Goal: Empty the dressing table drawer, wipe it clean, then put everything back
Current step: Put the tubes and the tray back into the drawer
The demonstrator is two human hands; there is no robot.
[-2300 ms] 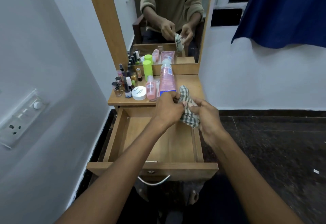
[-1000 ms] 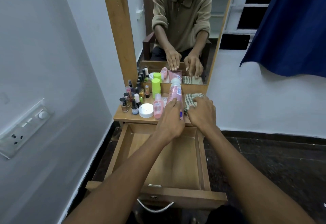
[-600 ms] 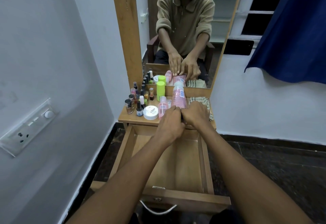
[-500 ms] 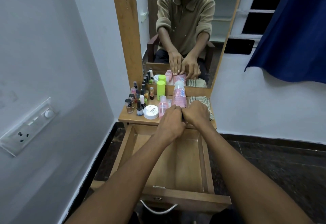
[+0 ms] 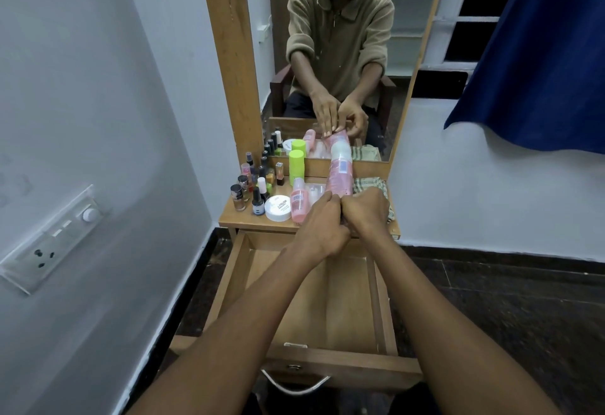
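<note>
The tall pink bottle [image 5: 340, 175] lies near the front edge of the worktop [image 5: 248, 223], cap toward the mirror. It looks like light, smooth plastic, likely slippery, best gripped around its middle. The left hand [image 5: 322, 223] and right hand [image 5: 366, 211] meet at its near end with fingers curled; whether they actually grip it is hidden. The checked cloth [image 5: 371, 184] lies at the right edge. The drawer [image 5: 381, 287] below stands open, emptied.

Pink bottle [image 5: 340, 179] base hidden behind both hands; grip perhaps two-handed.
</note>
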